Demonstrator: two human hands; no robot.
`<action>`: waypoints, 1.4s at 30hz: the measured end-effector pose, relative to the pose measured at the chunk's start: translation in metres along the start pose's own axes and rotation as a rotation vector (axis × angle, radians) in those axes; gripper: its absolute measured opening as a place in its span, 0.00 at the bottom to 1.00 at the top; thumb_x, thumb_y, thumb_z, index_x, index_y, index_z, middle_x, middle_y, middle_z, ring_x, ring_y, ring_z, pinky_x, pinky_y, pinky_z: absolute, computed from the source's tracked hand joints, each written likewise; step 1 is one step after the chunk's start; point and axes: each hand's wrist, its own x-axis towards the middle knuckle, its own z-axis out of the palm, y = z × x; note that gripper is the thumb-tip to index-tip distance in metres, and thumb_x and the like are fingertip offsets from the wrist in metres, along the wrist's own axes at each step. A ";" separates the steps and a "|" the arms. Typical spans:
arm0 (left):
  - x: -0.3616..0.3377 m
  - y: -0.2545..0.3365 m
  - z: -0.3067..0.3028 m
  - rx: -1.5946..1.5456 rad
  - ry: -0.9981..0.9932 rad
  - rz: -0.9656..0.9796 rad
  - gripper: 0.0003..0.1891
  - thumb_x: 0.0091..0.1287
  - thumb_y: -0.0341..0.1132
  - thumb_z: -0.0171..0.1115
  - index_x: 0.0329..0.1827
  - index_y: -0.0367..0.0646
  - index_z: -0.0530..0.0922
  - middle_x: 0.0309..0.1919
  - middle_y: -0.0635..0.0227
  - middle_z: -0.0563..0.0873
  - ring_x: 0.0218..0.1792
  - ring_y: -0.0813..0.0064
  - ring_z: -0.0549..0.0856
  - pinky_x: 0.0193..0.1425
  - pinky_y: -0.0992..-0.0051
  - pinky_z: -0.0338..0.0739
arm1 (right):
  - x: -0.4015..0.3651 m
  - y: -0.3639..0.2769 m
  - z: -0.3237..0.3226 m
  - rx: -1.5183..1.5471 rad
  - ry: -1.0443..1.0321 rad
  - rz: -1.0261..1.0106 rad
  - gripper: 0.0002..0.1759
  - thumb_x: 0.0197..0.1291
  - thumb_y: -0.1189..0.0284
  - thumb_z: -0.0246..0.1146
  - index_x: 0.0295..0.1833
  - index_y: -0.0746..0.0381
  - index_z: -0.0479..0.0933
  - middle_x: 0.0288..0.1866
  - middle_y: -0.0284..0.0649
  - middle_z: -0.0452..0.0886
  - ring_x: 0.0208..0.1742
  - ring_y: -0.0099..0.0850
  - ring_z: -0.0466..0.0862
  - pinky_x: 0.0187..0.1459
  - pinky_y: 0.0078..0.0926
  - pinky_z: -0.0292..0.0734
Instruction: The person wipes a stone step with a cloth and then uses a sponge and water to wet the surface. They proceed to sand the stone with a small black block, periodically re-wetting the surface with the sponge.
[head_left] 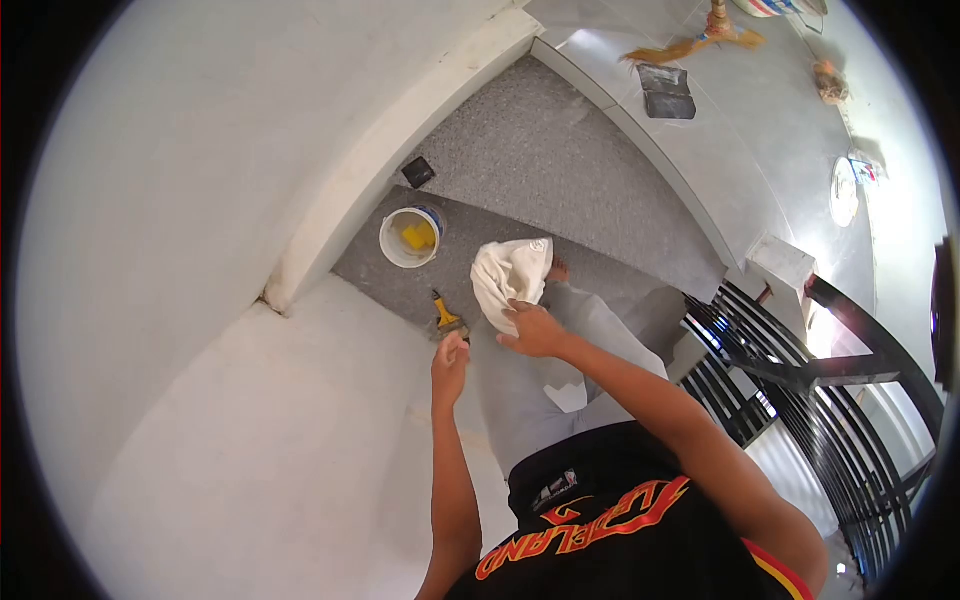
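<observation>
Gripping white cloth point(500, 270) w/ your R hand point(535, 332), fingers clenched on its near edge; cloth is bunched, in front of your legs. Your L hand point(450, 370) is half-curled just by the bristle end of the brush point(446, 312); can't tell if it's touching or holding anything. Brush's yellow handle points away from you. White bucket point(392, 232) w/ yellow item point(419, 236) inside sits on gray floor point(368, 278), fwd-left of cloth. Blk pad point(418, 172) just past bucket.
</observation>
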 end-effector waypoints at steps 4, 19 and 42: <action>0.028 0.006 0.005 -0.074 0.028 0.138 0.25 0.68 0.41 0.57 0.63 0.36 0.68 0.55 0.56 0.77 0.53 0.68 0.78 0.59 0.72 0.70 | 0.002 0.023 -0.037 0.081 0.029 -0.038 0.24 0.55 0.61 0.61 0.52 0.67 0.75 0.57 0.57 0.73 0.60 0.47 0.73 0.60 0.39 0.67; 0.206 0.207 -0.267 1.437 1.899 1.097 0.33 0.62 0.52 0.56 0.64 0.40 0.62 0.67 0.52 0.59 0.68 0.52 0.57 0.65 0.50 0.53 | 0.137 0.279 -0.064 -0.578 0.198 0.285 0.40 0.62 0.53 0.56 0.68 0.72 0.58 0.74 0.56 0.52 0.73 0.53 0.56 0.69 0.45 0.55; 0.236 0.226 -0.300 1.219 2.069 1.748 0.34 0.59 0.49 0.53 0.69 0.48 0.61 0.72 0.58 0.58 0.73 0.57 0.55 0.73 0.47 0.45 | 0.238 0.154 0.002 -0.492 0.420 -0.277 0.24 0.53 0.63 0.65 0.53 0.65 0.76 0.62 0.50 0.72 0.64 0.46 0.70 0.64 0.39 0.65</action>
